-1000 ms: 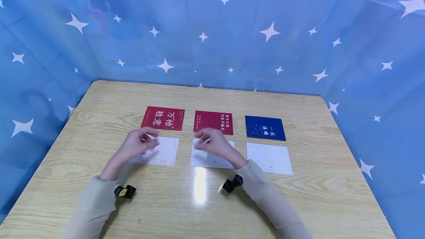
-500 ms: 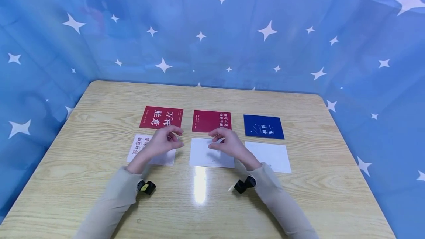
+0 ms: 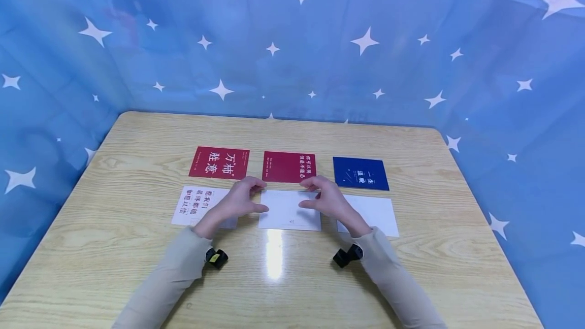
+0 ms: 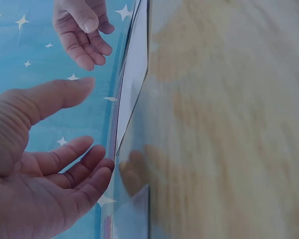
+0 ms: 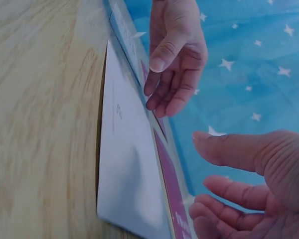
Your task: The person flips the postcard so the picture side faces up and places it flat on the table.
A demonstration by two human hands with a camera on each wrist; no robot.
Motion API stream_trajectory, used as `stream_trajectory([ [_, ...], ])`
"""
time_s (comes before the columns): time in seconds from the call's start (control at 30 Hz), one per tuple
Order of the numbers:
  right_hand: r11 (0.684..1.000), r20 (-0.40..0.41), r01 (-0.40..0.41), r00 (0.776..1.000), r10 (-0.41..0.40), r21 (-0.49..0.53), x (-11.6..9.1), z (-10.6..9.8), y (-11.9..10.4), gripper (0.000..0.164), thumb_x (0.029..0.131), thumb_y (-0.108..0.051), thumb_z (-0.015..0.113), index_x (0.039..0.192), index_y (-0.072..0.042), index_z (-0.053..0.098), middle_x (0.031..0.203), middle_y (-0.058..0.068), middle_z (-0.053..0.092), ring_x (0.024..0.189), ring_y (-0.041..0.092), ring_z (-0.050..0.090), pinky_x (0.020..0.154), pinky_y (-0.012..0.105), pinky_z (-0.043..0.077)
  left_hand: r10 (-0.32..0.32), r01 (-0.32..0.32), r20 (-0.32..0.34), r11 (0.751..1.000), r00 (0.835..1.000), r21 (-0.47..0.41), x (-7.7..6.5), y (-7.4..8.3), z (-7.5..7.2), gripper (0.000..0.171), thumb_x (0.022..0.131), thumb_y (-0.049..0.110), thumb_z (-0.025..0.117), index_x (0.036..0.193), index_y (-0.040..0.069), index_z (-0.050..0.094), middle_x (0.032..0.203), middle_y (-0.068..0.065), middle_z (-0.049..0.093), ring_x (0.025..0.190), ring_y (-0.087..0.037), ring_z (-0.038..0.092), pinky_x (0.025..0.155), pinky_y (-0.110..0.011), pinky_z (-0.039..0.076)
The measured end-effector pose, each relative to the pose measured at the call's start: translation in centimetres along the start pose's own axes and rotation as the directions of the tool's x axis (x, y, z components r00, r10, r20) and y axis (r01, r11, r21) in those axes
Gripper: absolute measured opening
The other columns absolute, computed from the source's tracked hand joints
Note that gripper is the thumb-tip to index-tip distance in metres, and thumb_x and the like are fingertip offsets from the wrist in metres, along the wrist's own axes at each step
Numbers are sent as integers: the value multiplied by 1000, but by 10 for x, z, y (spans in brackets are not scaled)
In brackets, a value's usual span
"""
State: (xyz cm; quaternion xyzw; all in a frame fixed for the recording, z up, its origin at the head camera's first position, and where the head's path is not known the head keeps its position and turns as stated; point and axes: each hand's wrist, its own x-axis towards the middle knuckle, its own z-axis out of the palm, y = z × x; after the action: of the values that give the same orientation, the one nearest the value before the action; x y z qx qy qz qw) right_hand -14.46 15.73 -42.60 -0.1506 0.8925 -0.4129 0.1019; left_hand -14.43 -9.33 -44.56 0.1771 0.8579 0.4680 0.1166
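A white card (image 3: 284, 217) lies in the middle of the near row, and both hands hover at its sides. My left hand (image 3: 241, 199) is over its left edge, thumb and fingers apart, gripping nothing. At the right edge my right hand (image 3: 330, 199) has the same loose bend, also without anything in it. In the left wrist view the left hand's thumb and fingers stand apart above the table. The right wrist view shows the middle white card (image 5: 127, 164) flat below the right hand (image 5: 259, 184), apart from its fingers. The left hand partly covers a white card with dark lettering (image 3: 192, 202).
Behind lie a red card (image 3: 219, 163), a second red card (image 3: 285, 166) and a blue card (image 3: 361, 173). Another white card (image 3: 377, 212) lies on the right. The wooden table (image 3: 274, 298) meets a blue star-patterned curtain (image 3: 292, 65) at the back.
My left hand has moved right, from over the lettered card to the middle card's left side. My right hand has moved right to that card's right edge. The cards stay in place.
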Motion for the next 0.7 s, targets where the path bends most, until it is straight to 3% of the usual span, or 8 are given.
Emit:
stream_trajectory([
  [0.3,991,-7,-15,1000,14,-136,-3,-3,9,49,70,-11,82,114,0,62,108,13,60,99,27,57,85,39,49,-26,26,1,995,1000,93,6,1,3,56,67,6,81,116,-6,57,109,-13,57,103,-28,53,92,-39,44],
  [0.7,983,9,-59,998,61,-171,-3,-3,20,47,68,-6,82,110,-1,62,106,11,56,97,27,51,88,41,45,-11,13,-9,988,1000,154,9,2,6,49,65,3,81,109,-7,59,104,-14,57,98,-28,53,90,-39,45],
])
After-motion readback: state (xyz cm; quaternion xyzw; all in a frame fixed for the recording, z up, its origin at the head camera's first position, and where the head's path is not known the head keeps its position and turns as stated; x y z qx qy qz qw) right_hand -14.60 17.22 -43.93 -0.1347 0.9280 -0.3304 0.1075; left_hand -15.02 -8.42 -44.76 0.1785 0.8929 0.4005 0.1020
